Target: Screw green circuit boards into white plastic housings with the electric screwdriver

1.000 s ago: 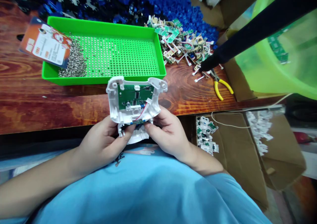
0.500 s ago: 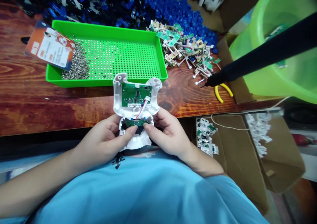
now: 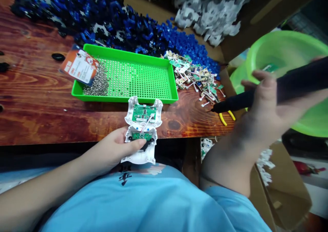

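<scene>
My left hand (image 3: 116, 150) holds a white plastic housing (image 3: 141, 136) at the table's near edge, thumb pressed on a small green circuit board in its lower part. A larger green board with a red and white wire sits in the upper part. My right hand (image 3: 266, 108) is raised at the right and grips a black electric screwdriver (image 3: 276, 88), whose tip points left over the table's right end near yellow-handled pliers (image 3: 225, 117).
A green perforated tray (image 3: 135, 78) holds a heap of screws (image 3: 96, 85) and an orange card. Blue and black plastic parts are piled behind it, small circuit boards (image 3: 196, 76) to its right. A green basin (image 3: 284, 61) and cardboard boxes stand at right.
My right hand left the housing, rose to the right and took hold of the black screwdriver. My left hand alone keeps the housing, now lower and closer to my body.
</scene>
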`<state>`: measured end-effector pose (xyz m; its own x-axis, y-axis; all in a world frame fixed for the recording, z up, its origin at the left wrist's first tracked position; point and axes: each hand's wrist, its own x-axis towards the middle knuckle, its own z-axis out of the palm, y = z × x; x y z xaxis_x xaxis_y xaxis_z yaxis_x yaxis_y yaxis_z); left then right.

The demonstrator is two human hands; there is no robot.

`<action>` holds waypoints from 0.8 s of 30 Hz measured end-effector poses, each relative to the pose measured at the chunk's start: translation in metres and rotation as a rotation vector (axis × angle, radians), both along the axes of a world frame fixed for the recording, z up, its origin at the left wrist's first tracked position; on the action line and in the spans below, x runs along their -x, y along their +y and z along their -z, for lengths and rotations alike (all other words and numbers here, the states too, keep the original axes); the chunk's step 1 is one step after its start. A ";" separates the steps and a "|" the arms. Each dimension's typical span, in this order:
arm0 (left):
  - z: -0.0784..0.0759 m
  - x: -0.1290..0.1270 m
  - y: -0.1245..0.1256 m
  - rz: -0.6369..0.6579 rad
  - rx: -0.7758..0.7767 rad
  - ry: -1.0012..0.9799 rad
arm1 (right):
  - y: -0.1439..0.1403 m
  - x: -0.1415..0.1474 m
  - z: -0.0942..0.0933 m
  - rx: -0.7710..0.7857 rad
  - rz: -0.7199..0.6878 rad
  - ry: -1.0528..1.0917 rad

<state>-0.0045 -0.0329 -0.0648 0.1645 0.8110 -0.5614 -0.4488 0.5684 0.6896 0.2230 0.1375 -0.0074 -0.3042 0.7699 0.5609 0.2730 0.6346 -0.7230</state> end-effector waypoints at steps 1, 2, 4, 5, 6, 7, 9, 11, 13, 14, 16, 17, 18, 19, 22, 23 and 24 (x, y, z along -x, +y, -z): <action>0.000 0.001 0.000 0.013 0.014 -0.015 | 0.001 0.001 -0.002 -0.051 0.070 0.166; 0.001 0.002 0.001 0.023 0.025 -0.035 | 0.002 0.004 -0.003 -0.075 0.113 0.306; 0.000 0.003 0.002 0.046 0.026 -0.081 | 0.001 0.012 -0.004 -0.056 0.082 0.425; 0.000 0.003 0.003 0.056 0.021 -0.097 | 0.001 0.018 -0.004 -0.037 0.047 0.442; 0.000 0.003 0.004 0.061 0.014 -0.104 | 0.001 0.025 -0.006 -0.018 0.016 0.462; 0.000 0.004 0.004 0.064 0.007 -0.104 | 0.002 0.034 -0.007 -0.010 -0.014 0.497; 0.001 0.003 0.005 0.070 -0.013 -0.099 | 0.005 0.055 -0.012 0.022 -0.080 0.542; 0.003 0.003 0.004 0.075 -0.033 -0.102 | 0.011 0.082 -0.017 0.000 -0.149 0.568; 0.006 0.003 0.003 0.081 -0.047 -0.086 | 0.019 0.113 -0.020 0.009 -0.186 0.514; 0.007 0.003 0.003 0.082 -0.050 -0.070 | 0.023 0.130 -0.019 0.046 -0.196 0.449; 0.009 0.004 0.002 0.082 -0.049 -0.038 | 0.034 0.162 -0.015 0.089 -0.223 0.377; 0.010 0.004 0.002 0.082 -0.047 -0.027 | 0.040 0.177 -0.011 0.099 -0.252 0.383; 0.011 0.004 0.002 0.082 -0.043 -0.023 | 0.046 0.190 -0.006 0.095 -0.277 0.427; 0.011 0.004 0.002 0.085 -0.036 -0.027 | 0.052 0.203 -0.001 0.103 -0.317 0.447; 0.011 0.003 0.001 0.069 -0.003 -0.110 | 0.066 0.228 0.010 0.155 -0.384 0.480; 0.011 0.002 0.002 0.053 0.010 -0.153 | 0.069 0.232 0.013 0.174 -0.386 0.484; 0.010 0.001 0.002 0.034 0.020 -0.194 | 0.070 0.235 0.014 0.189 -0.384 0.489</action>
<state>-0.0060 -0.0307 -0.0751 0.2978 0.7920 -0.5330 -0.5524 0.5983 0.5804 -0.0116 0.2075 -0.0217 -0.3214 0.7562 0.5699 -0.3368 0.4712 -0.8152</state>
